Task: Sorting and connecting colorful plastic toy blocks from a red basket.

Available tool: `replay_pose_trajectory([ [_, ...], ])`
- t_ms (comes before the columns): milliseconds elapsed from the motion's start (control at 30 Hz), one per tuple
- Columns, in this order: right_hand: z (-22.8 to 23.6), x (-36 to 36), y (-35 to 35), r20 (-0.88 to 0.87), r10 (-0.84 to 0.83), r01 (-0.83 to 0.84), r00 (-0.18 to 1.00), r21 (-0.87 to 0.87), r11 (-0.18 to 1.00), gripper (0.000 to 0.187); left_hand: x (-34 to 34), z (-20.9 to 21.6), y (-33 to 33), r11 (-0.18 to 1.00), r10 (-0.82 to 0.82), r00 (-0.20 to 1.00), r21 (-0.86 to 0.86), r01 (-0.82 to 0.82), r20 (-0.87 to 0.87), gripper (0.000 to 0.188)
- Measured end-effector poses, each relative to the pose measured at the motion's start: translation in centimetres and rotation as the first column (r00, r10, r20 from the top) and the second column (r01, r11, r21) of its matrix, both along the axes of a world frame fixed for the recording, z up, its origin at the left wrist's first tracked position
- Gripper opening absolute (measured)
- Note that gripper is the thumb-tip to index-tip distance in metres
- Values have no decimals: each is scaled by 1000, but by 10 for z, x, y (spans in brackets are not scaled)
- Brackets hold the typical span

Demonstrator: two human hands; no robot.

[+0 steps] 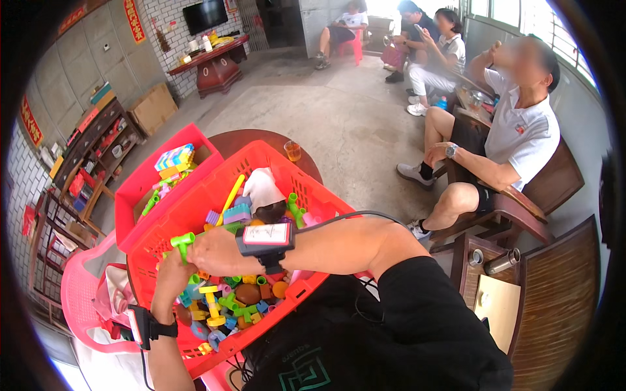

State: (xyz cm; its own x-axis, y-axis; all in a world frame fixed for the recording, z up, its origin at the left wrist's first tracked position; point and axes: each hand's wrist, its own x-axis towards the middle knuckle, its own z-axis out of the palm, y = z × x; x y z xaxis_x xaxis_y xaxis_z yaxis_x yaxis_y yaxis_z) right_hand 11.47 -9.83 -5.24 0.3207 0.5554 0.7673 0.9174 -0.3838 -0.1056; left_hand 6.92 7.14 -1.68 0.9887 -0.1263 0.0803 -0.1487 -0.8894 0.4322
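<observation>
A bright green T-shaped toy pipe piece (183,242) sticks up where my two hands meet, over the left side of a red plastic basket (306,255). My left hand (172,272) is closed around its lower part. Pressed against it, my right hand (212,253) is closed too, its fingers curled out of sight; what they grip is hidden. Below the hands lie mixed toy pieces: a yellow pipe piece (212,306), green connectors (244,309) and brown round pieces (248,293). Farther back in the basket are a long yellow tube (233,199), blue bricks (237,213) and a whitish cloth-like thing (264,187).
Behind the basket stands a second red bin (127,212) with toy blocks. A round brown table (244,138) carries a glass of amber drink (293,151). At left is a pink chair (77,280). One person (521,124) sits close at right; several others sit farther back.
</observation>
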Motion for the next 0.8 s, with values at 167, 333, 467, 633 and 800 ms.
replay_pose_trajectory([
  [167,14,-17,-3,49,-101,106,994,-126,986,12,2,-5,10,992,-50,984,-119,30,-168,28],
  [333,21,-11,-12,157,38,-9,987,-180,984,13,-4,14,0,969,-63,929,-246,-31,-366,23],
  [467,26,-8,-14,208,132,-87,969,-212,973,13,-7,11,0,955,-26,911,-280,-100,-412,19],
  [633,30,10,-23,-21,116,-118,993,-115,986,15,-12,25,-12,757,-53,957,-636,-147,-284,33],
  [800,28,19,-33,-258,150,-185,954,-116,976,17,-14,31,-15,715,-89,965,-691,-112,-248,35],
])
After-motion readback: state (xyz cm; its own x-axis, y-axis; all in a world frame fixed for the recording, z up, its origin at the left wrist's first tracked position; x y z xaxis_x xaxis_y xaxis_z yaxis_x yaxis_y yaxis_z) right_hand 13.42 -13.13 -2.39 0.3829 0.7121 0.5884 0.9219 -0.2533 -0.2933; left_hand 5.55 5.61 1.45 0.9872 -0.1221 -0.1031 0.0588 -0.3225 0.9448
